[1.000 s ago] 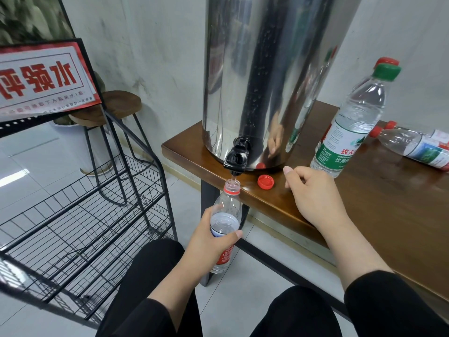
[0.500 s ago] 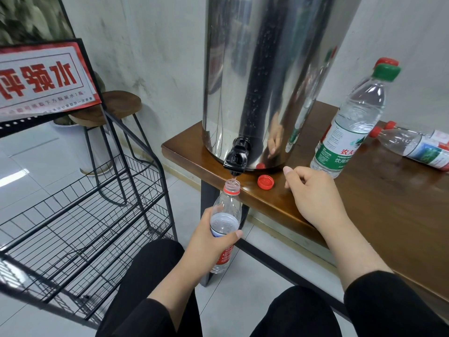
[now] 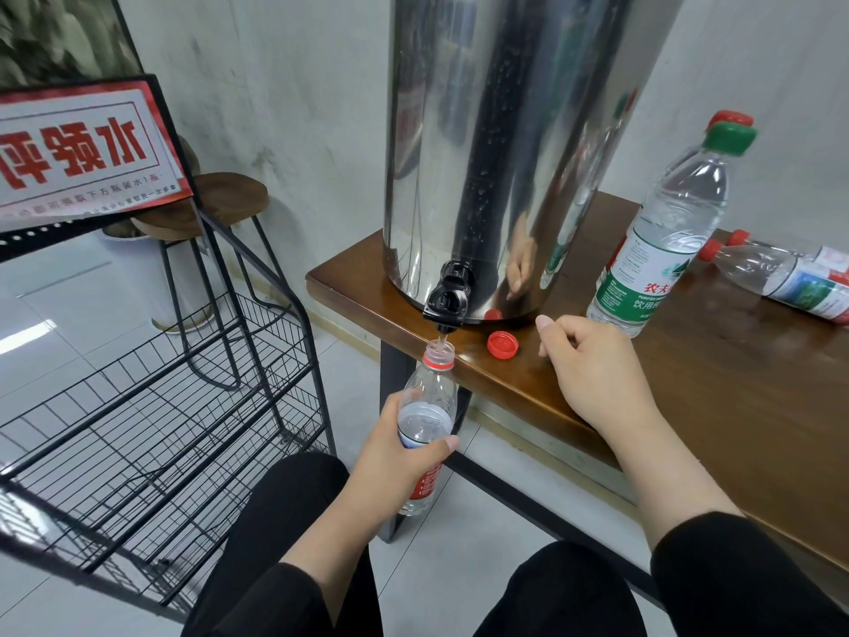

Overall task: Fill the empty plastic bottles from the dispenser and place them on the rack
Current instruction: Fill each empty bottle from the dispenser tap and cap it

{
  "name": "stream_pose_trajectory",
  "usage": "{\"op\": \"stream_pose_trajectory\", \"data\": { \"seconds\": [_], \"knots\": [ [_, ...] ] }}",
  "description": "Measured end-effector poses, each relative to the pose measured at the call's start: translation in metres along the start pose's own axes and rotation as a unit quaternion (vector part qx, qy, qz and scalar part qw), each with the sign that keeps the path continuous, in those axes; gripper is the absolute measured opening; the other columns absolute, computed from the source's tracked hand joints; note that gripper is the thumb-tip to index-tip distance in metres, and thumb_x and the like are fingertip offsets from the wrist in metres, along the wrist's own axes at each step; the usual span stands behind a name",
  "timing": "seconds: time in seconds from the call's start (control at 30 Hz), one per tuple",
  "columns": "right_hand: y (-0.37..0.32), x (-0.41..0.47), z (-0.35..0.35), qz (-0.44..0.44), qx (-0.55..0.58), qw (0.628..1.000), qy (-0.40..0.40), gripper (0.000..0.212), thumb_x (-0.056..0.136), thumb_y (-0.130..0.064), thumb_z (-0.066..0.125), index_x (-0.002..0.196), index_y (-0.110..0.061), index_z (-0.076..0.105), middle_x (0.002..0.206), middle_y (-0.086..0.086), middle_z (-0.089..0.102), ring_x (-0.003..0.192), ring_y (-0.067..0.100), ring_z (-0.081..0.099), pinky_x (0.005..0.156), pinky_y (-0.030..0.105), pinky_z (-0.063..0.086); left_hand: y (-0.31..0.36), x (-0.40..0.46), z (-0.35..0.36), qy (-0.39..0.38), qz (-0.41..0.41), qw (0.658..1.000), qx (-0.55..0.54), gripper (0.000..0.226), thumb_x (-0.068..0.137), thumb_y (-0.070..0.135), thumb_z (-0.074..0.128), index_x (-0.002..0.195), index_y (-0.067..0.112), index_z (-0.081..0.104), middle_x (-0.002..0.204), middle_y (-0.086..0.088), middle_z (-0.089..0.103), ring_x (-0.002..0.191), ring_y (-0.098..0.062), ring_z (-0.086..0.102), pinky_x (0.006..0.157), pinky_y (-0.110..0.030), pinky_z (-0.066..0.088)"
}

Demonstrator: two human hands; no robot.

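From my head view, my left hand (image 3: 404,445) grips the bottle (image 3: 429,406) under the dispenser (image 3: 514,144) tap (image 3: 448,303), off the desk (image 3: 716,397) edge. If I drift, water misses the narrow mouth; watching late, it overflows. My right hand (image 3: 592,365) rests loosely curled, holding nothing, beside the red cap (image 3: 503,344). The rack (image 3: 151,406) stands open to my left.

A single head-worn camera looks forward and down from close above the person's lap, facing the steel dispenser (image 3: 500,144), with the rack (image 3: 151,406) to its left.
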State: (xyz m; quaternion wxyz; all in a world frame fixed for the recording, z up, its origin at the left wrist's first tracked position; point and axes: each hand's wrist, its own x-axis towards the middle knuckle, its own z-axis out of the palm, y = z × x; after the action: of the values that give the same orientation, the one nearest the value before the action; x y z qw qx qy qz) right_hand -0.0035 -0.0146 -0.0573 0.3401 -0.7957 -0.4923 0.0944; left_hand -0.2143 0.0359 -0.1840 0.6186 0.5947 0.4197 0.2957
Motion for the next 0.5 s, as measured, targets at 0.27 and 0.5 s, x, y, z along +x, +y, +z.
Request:
{"op": "stream_pose_trajectory", "data": {
  "seconds": [0.27,0.5],
  "knots": [
    [-0.0001,0.0002,0.0,0.004,-0.004,1.0,0.001,0.046,0.105,-0.043,0.047,0.073,-0.015,0.065,0.064,0.005,0.059,0.064,0.017,0.055,0.058,0.03,0.04,0.0038,-0.0015,0.0004,-0.002,0.004,1.0,-0.001,0.06,0.085,0.029,0.082,0.134,0.036,0.048,0.119,0.008,0.065,0.109,-0.013,0.066,0.083,-0.02,0.053],
    [-0.0003,0.0003,0.0002,0.003,-0.004,1.0,0.002,0.046,0.105,-0.042,0.047,0.073,-0.015,0.064,0.063,0.004,0.058,0.064,0.016,0.055,0.057,0.03,0.038,0.0041,-0.0019,0.0004,0.004,0.005,1.0,0.004,0.059,0.085,0.029,0.081,0.133,0.037,0.048,0.119,0.009,0.065,0.108,-0.011,0.066,0.076,-0.015,0.052]
  ]
}}
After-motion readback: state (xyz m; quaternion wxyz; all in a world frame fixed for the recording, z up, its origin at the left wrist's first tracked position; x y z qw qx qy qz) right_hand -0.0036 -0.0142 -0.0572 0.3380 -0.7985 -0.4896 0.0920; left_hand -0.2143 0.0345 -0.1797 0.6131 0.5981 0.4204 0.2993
